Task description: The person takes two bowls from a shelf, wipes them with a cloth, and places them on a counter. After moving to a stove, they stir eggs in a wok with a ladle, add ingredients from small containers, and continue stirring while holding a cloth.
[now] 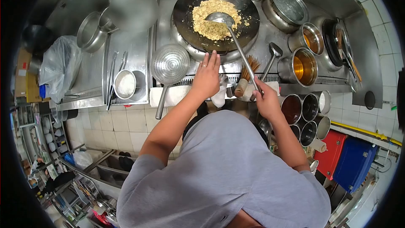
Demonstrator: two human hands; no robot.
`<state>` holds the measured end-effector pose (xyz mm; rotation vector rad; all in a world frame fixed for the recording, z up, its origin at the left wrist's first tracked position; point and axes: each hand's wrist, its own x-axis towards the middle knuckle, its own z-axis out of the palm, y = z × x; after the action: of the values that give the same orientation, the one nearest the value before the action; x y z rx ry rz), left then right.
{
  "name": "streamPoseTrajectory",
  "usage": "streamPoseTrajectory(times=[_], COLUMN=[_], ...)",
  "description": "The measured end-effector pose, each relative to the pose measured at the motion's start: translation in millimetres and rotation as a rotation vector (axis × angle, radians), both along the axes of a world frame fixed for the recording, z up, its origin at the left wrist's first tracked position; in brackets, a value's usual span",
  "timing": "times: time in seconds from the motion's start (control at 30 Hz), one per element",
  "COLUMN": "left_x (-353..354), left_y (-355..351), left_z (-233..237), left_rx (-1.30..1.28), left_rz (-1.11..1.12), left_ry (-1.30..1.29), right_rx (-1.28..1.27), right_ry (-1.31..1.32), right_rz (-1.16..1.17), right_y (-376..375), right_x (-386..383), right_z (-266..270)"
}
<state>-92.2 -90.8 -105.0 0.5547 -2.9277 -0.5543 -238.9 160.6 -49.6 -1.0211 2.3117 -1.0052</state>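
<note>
A dark wok sits on the stove with scrambled, crumbly yellow egg spread in its middle. My right hand is wrapped round the long handle of a metal ladle, whose bowl rests in the egg. At the wok's near side, my left hand stretches its fingers forward, fingertips right at the rim by the small handle. A white cloth hangs just beside that hand. Left of it lies a perforated skimmer, its handle pointing toward me.
To the right stand pots of amber liquid, a pot of clear liquid, a bamboo brush and a spatula. A bowl of white powder is at left. Several containers line the lower right, above red and blue boxes.
</note>
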Motion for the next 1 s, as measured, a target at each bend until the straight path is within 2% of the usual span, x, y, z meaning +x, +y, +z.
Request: streamPoseTrajectory(times=[0.13, 0.2, 0.27, 0.3, 0.33, 0.43, 0.53, 0.63, 0.7, 0.73, 0.8, 0.9, 0.93, 1.0], left_x=[1.9, 2.2, 5.6, 10.7, 16.2, 35.8, 63.3, 85.2, 97.8, 101.8, 106.2, 109.4, 109.5, 107.2], left_y=[-3.4, -3.8, -8.1, -8.7, -7.6, -0.2, 3.4, 6.8, 7.5, 7.6, 6.4, 0.9, 0.8, -1.9], left_z=[1.4, 7.3, 17.2, 21.7, 25.5, 24.4, 17.5, 21.3, 15.0, 7.7, 9.8, 10.4, 9.5, 9.0], left_rx=[0.020, 0.028, 0.227, 0.223, 0.259, 0.331, 0.382, 0.446, 0.472, 0.476, 0.511, 0.536, 0.529, 0.528], left_rz=[-0.020, -0.038, -0.027, -0.029, -0.015, 0.019, 0.049, 0.089, 0.185, 0.212, 0.234, 0.266, 0.280, 0.299], left_ry=[0.008, 0.019, -0.003, -0.006, 0.041, 0.111, 0.140, 0.155, 0.166, 0.181, 0.174, 0.185, 0.203, 0.212], right_rx=[-0.042, 0.120, 0.042, -0.028, -0.134, -0.060, -0.028, -0.026, -0.088, -0.083, 0.090, -0.049, -0.049, -0.002], right_ry=[-0.173, -0.208, -0.127, -0.053, -0.123, -0.238, -0.134, -0.028, -0.291, -0.292, -0.270, -0.257, -0.346, -0.438], right_rz=[-0.021, -0.048, -0.035, -0.021, -0.064, -0.053, -0.043, -0.016, -0.014, -0.010, -0.023, -0.042, -0.091, -0.085], right_y=[15.3, -0.7, -5.5, -7.0, -8.5, -16.0, -25.2, -21.0, -21.9, -17.1, -28.5, -16.3, -8.5, -6.8], right_x=[3.1, -0.6, 9.6, 18.5, 25.7, 17.1, 20.7, 21.6, 12.9, 9.0, 7.6, 19.7, 18.1, 6.7], right_z=[-7.4, 7.0, -8.8, -20.4, -31.2, -39.0, -7.4, -13.5, -18.8, -18.5, 22.0, 2.9, -18.8, -16.5])
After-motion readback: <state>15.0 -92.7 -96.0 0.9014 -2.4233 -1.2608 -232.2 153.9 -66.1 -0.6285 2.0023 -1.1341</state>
